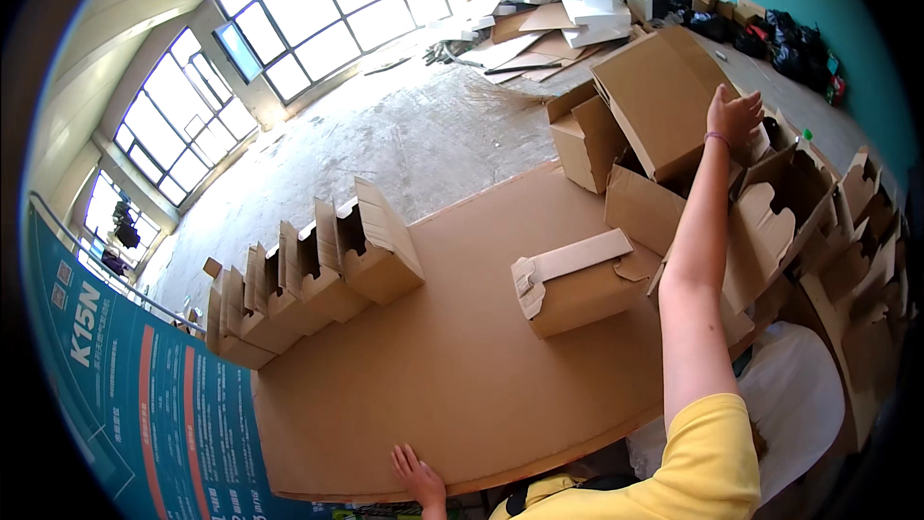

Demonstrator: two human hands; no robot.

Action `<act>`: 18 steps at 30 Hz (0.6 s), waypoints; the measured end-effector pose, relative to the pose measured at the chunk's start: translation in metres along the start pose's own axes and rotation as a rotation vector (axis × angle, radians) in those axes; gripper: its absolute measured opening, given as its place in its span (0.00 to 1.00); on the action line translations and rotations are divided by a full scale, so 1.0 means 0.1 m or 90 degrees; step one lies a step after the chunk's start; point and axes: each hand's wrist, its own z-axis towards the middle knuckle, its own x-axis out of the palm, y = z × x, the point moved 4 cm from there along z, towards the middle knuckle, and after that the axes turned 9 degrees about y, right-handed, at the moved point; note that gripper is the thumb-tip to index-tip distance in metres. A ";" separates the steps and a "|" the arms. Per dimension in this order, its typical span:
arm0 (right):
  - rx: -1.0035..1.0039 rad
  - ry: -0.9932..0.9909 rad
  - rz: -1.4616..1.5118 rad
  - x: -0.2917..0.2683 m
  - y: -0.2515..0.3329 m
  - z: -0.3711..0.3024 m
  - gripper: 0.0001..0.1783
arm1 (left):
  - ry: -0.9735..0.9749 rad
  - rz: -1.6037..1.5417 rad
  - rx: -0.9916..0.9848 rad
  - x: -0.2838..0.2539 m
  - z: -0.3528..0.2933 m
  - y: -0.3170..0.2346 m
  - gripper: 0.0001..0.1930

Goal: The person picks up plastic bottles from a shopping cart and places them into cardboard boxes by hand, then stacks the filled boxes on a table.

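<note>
My left hand (419, 475) lies flat at the near edge of the cardboard-covered table (423, 395), fingers stretched out and holding nothing. On the right, my bare right arm in a yellow sleeve reaches far forward. My right hand (736, 117) is beside the right edge of a large brown carton (664, 96), its fingers stretched and apart; whether it touches the carton I cannot tell. A small cardboard box (582, 289), with a flap folded over its top, sits on the table left of my right forearm. Further left stands a row of several open-topped boxes (318, 274).
More open cartons (780, 212) crowd the right side beside a white bag (794, 385). A teal printed banner (144, 395) stands at the left. On the floor (414, 135) beyond lie a heap of foam and cardboard (558, 24) and black bags (784, 43) by the wall.
</note>
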 end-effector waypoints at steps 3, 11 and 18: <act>-0.019 0.023 -0.066 0.24 -0.09 0.06 0.42 | 0.000 -0.003 -0.006 -0.04 -0.02 -0.03 0.24; -0.016 0.015 -0.130 -0.16 0.05 -0.08 0.38 | -0.049 -0.009 0.025 0.03 -0.05 0.04 0.24; -0.116 0.017 0.106 -0.35 0.14 -0.01 0.31 | -0.052 0.009 0.011 0.00 -0.06 0.00 0.24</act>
